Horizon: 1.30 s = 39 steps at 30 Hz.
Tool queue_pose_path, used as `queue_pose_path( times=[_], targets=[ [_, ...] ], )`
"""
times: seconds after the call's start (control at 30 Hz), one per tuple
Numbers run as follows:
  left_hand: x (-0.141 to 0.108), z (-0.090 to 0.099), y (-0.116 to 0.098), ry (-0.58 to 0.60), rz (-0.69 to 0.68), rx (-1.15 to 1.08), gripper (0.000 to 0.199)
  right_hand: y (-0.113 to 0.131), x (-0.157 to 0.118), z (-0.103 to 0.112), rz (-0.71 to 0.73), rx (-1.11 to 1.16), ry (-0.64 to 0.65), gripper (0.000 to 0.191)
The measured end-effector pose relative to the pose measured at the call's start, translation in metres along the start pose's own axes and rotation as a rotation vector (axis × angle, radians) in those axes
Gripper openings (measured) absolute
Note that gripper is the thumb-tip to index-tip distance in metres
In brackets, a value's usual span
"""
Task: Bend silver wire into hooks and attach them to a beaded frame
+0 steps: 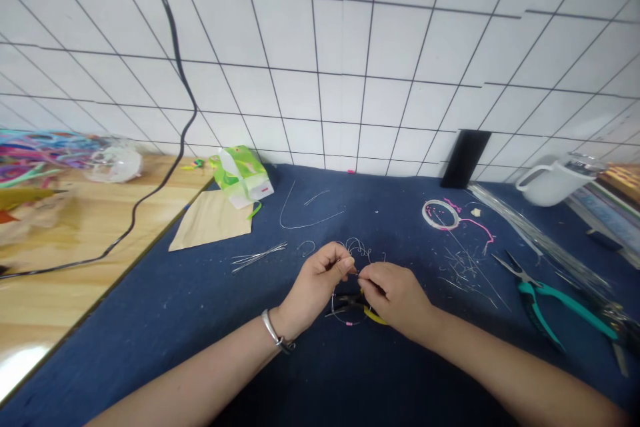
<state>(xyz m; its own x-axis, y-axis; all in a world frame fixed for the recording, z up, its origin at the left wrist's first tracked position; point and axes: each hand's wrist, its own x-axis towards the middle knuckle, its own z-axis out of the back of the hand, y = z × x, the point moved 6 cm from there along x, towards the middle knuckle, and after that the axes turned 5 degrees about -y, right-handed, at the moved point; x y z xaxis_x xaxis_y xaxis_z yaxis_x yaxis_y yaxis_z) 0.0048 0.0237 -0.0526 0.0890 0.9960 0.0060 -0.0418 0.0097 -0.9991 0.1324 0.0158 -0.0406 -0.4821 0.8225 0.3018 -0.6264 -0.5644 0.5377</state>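
Observation:
My left hand (pixel 316 281), with a silver bracelet at the wrist, and my right hand (pixel 397 295) almost meet over the blue mat. Both are closed, thumb against fingers, on a thin wire loop. Below the hands the wire loop (pixel 349 323) hangs or lies in a curve, with small pink beads at its bottom. Yellow-handled pliers (pixel 373 315) with dark jaws lie under the hands, partly hidden. Just beyond my fingers are curled wire pieces (pixel 356 247). What exactly sits between the fingertips is too small to make out.
Straight wires (pixel 260 257) lie to the left, and bent wire (pixel 300 227) farther back. At right are a bead dish (pixel 440 215), wire scraps (pixel 465 267), teal pliers (pixel 545 293), a wire bundle (pixel 540 237) and a white mug (pixel 555 180). A tissue pack (pixel 243 173) stands back left.

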Motion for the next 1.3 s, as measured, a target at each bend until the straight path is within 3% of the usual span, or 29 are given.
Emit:
queue_pose_path(
  times=[0.23, 0.53, 0.93, 1.3],
  targets=[
    [0.0055, 0.0041, -0.0069, 0.075, -0.063, 0.182, 0.015, -0.0003, 0.0004, 0.0018, 0.000, -0.021, -0.026, 0.015],
    [0.0046, 0.0000, -0.0035, 0.013, -0.068, 0.126, 0.019, -0.0009, 0.0037, 0.0021, -0.091, 0.052, -0.063, 0.008],
    [0.0029, 0.0015, -0.0029, 0.002, -0.045, 0.245, 0.027, -0.0006, 0.0034, 0.0056, -0.001, -0.047, -0.101, 0.018],
    [0.0072, -0.0021, -0.0077, 0.181, -0.031, 0.197, 0.021, -0.0023, 0.0010, 0.0039, 0.052, -0.073, -0.093, 0.020]
  ],
)
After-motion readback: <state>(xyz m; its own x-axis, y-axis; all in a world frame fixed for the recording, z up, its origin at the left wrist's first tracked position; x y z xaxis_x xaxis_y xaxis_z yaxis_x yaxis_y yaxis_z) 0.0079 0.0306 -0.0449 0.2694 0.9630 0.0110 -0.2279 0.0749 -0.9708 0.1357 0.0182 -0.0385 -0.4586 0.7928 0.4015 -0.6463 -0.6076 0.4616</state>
